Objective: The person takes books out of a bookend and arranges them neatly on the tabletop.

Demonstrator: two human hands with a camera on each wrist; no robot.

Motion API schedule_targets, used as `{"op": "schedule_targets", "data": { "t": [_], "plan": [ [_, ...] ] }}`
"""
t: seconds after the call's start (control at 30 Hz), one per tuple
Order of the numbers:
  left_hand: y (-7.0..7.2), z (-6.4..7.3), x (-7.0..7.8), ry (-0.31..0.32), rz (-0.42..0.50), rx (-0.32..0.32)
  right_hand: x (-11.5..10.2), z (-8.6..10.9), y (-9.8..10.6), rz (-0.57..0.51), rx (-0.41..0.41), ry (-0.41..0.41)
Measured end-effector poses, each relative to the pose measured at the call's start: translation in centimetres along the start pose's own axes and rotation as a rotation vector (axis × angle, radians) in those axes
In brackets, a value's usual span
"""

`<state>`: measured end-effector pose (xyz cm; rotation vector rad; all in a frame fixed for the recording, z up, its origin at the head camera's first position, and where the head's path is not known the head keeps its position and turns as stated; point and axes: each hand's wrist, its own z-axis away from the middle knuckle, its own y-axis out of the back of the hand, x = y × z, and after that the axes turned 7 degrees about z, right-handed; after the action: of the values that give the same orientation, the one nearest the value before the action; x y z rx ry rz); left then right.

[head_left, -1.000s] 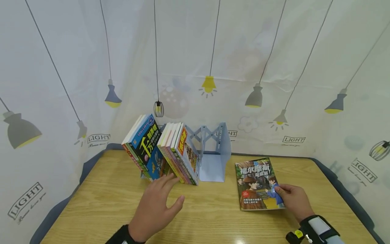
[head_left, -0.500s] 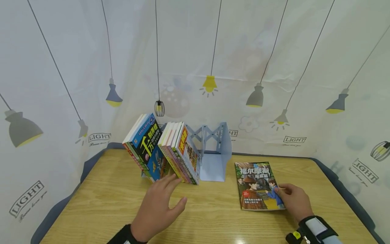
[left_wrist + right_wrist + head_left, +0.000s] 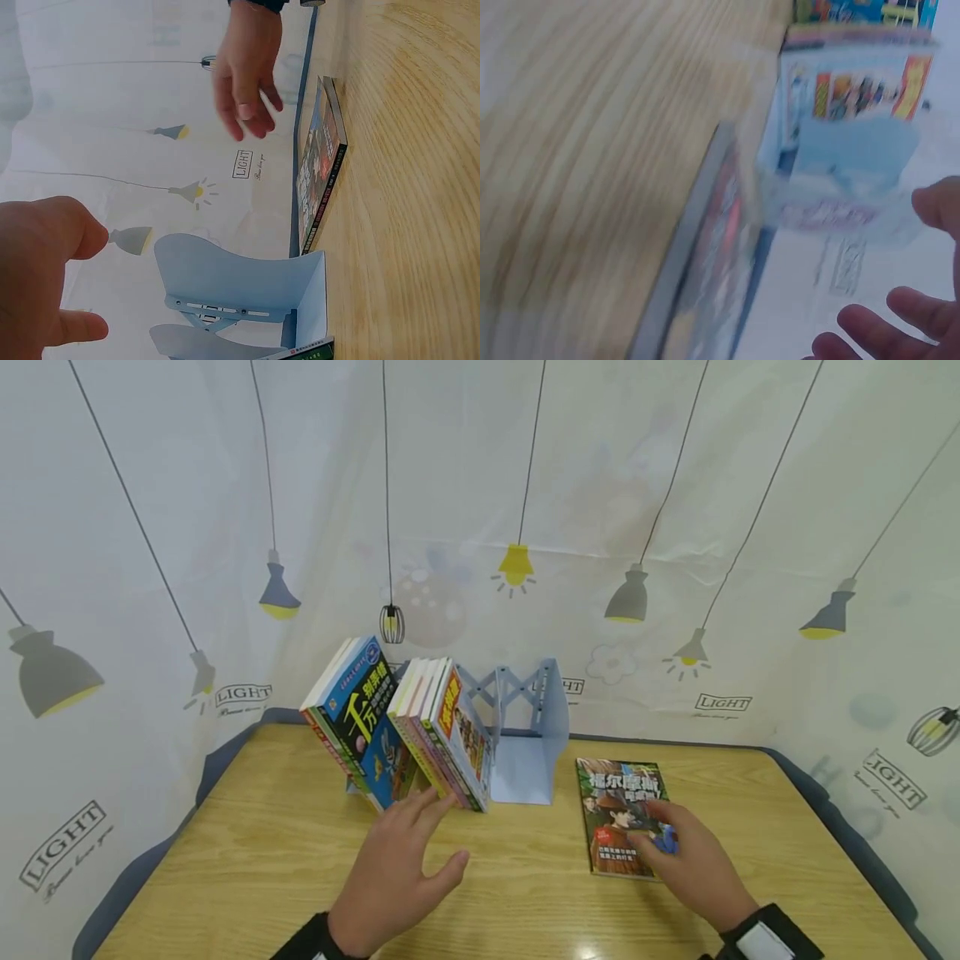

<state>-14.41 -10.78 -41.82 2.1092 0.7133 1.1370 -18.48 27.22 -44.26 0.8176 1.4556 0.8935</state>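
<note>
Presently, right hand (image 3: 697, 868): raised over the near right corner of the Holmes paperback (image 3: 606, 814), back of the hand up, fingers angled toward the far left of the table.
Right fingers: relaxed, slightly bent, thumb set well apart from the forefinger.
Left hand (image 3: 390, 872): held out before the leaning books (image 3: 416, 735), back up; contact with them cannot be told from the head view.
Left fingers: lightly bent, thumb spread wide.
Holmes paperback: flat and face up on the wooden table (image 3: 517, 893), right of the light-blue bookend (image 3: 557, 710) and apart from it; title 福尔摩斯.
Leaning books: in the left part of the bookend, tops tilted left; taller ones at the far left, slimmer ones against them.
Wrists: a black strap (image 3: 765, 935) on the right, another on the left.
Left wrist view: shows the air gap between right hand and paperback, where the head view shows only overlap; also the paperback's dark printed spine.
Right wrist view: blurred; shows the outermost leaning book's cover behind the bookend's panels, and the right fingers spread clear of the paperback.
</note>
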Motion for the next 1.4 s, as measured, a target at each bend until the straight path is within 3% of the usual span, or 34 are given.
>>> {"op": "schedule_targets", "data": {
  "t": [0.13,0.23,0.33,0.5,0.8,0.97,1.17,1.4],
  "plan": [
    [0.0,0.2,0.3,-0.004,-0.002,-0.007,-3.2,1.5,-0.2,-0.068,0.004,0.142],
    [0.1,0.3,0.6,-0.010,0.003,-0.014,-5.1,2.5,-0.5,-0.112,-0.026,0.193],
    [0.0,0.4,1.0,-0.001,0.028,-0.041,-6.6,3.3,-1.1,-0.096,-0.078,0.222],
    [-0.4,0.6,1.0,0.010,0.047,-0.068,-8.0,4.0,-2.1,0.008,-0.076,0.316],
    [-0.6,0.8,0.8,-0.002,0.036,-0.051,-8.4,3.9,-2.1,0.015,-0.075,0.318],
    [-0.7,0.1,0.4,-0.077,-0.013,-0.007,-8.1,3.9,-2.9,-0.015,-0.111,0.309],
    [-0.9,-2.0,0.1,-0.190,-0.098,0.103,-7.4,3.9,-3.9,-0.046,-0.172,0.318],
    [-0.2,-4.9,-0.9,-0.215,-0.243,0.239,-7.1,4.0,-3.9,-0.054,-0.194,0.320]
  ]
}}
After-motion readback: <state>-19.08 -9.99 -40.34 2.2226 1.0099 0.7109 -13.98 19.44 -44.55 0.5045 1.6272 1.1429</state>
